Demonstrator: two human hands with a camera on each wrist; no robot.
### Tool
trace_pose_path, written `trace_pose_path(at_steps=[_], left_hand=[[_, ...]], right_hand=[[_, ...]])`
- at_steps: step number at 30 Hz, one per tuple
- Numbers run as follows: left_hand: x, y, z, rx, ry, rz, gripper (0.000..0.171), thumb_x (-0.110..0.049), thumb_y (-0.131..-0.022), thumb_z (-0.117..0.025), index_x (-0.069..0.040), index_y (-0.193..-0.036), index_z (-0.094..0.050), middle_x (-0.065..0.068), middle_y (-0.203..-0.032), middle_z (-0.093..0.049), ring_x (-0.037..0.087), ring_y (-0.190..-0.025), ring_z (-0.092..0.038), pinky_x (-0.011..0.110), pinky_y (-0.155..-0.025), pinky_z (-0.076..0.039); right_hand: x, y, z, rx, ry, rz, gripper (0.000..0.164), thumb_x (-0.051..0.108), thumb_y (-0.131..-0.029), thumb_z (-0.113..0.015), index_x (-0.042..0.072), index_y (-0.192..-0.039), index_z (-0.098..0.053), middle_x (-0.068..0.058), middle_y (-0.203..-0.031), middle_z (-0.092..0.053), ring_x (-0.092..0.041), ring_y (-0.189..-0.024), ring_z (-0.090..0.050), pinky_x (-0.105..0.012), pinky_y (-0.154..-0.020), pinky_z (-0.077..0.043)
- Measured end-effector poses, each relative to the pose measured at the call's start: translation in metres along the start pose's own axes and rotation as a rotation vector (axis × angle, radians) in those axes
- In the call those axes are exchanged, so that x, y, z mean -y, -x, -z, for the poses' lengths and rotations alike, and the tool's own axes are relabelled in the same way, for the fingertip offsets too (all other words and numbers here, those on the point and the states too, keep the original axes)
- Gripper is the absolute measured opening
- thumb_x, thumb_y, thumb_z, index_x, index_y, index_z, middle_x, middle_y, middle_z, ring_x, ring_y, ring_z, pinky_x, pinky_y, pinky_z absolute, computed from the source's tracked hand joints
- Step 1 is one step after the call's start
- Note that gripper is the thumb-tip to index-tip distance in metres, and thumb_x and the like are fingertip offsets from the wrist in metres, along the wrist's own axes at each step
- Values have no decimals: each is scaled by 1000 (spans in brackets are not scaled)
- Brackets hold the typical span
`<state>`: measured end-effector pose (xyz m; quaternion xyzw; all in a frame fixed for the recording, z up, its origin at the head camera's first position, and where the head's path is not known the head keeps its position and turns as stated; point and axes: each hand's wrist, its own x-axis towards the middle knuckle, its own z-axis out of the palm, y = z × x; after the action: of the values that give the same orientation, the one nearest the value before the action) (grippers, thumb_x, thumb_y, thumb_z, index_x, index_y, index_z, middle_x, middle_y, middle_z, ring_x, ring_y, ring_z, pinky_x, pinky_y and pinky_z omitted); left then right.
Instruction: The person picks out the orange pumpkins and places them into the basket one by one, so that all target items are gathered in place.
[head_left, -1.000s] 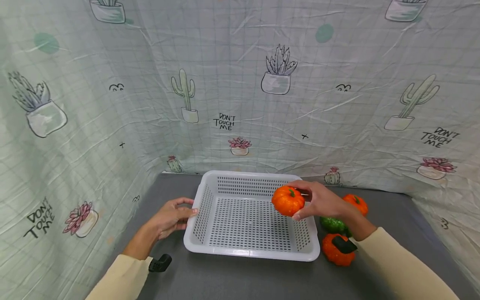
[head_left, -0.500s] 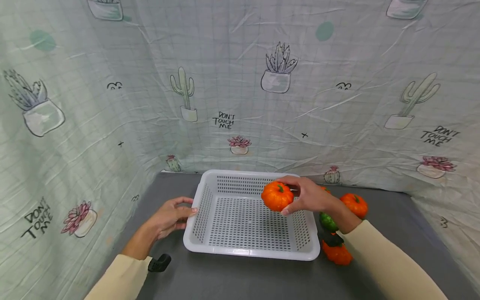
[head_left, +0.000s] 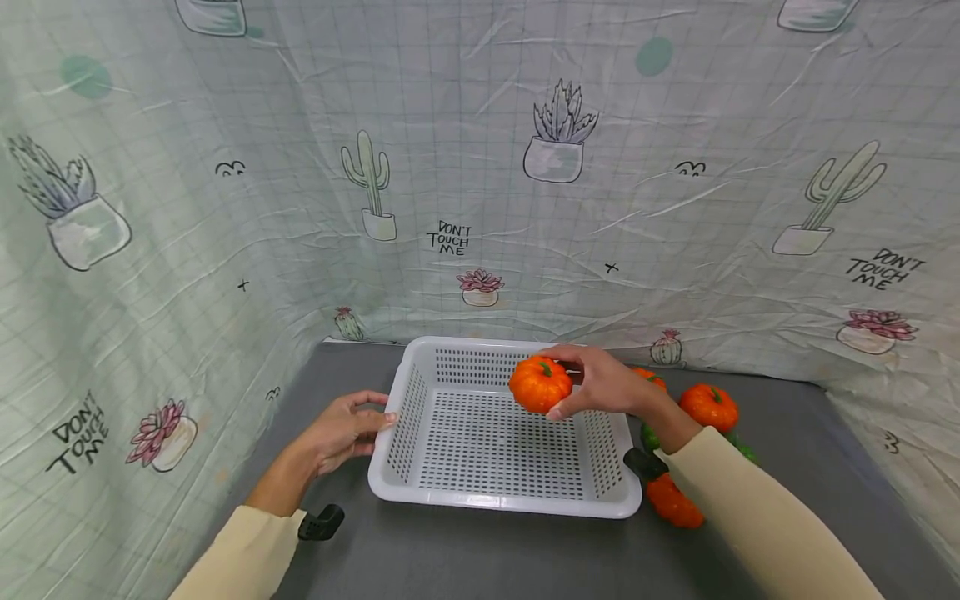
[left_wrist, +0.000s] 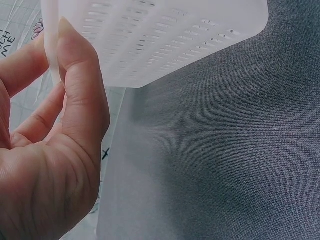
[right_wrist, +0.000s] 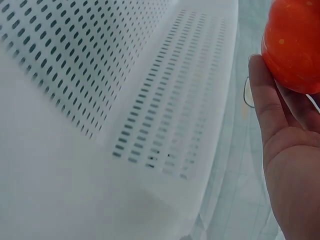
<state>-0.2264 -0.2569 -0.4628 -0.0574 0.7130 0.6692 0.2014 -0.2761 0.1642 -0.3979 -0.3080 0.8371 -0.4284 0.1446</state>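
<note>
A small orange pumpkin with a green stem is gripped between the thumb and fingers of my right hand, over the right half of a white perforated plastic basket. In the right wrist view the pumpkin is partly cut off by the frame, and the basket's slotted wall lies beside the hand. My left hand pinches the left rim of the basket, thumb on one side and fingers on the other. The left wrist view shows the thumb against the basket's rim.
Right of the basket, an orange pumpkin and a nearer orange pumpkin lie on the grey table. Green vegetables and another orange one are partly hidden by the right arm. A printed cloth hangs behind and at the left.
My right hand has carried the pumpkin leftward and slightly back over the basket. The left hand keeps its pinch on the rim, and the basket has stayed in place.
</note>
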Motion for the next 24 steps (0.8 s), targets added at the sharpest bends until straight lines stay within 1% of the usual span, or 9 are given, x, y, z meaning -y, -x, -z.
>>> trace_pose_path(at_steps=[6,11,14,24], left_hand=[[-1,1,1,-6,4,0,59,-18,-96,-77,-1,-143,-45,5,-106,-79,20,-89,-75,38,-75,-62],[-1,2,4,-17,10,5,60,-18,-97,-76,-1,-144,-44,4,-105,-78,19,-88,-74,36,-73,-61],[-1,2,5,-19,11,2,60,-19,-96,-77,-1,-143,-45,4,-105,-79,19,-88,-74,36,-73,-61],[3,0,3,12,14,-19,58,-18,-96,-76,-1,-142,-46,3,-105,-79,20,-89,-75,38,-75,-62]], right_hand=[[3,-13,-6,4,13,-20,77,29,-78,-93,13,-145,-58,-7,-129,-66,-23,-105,-65,-35,-92,-58],[4,-26,-14,9,25,-21,78,33,-77,-93,14,-144,-59,-6,-129,-66,-23,-106,-65,-34,-91,-58],[3,-33,-19,4,31,-27,77,32,-75,-93,16,-143,-60,-5,-128,-66,-23,-107,-64,-34,-91,-58],[3,-47,-33,0,11,-55,77,30,-74,-95,17,-142,-61,-4,-127,-66,-23,-107,-62,-35,-91,-58]])
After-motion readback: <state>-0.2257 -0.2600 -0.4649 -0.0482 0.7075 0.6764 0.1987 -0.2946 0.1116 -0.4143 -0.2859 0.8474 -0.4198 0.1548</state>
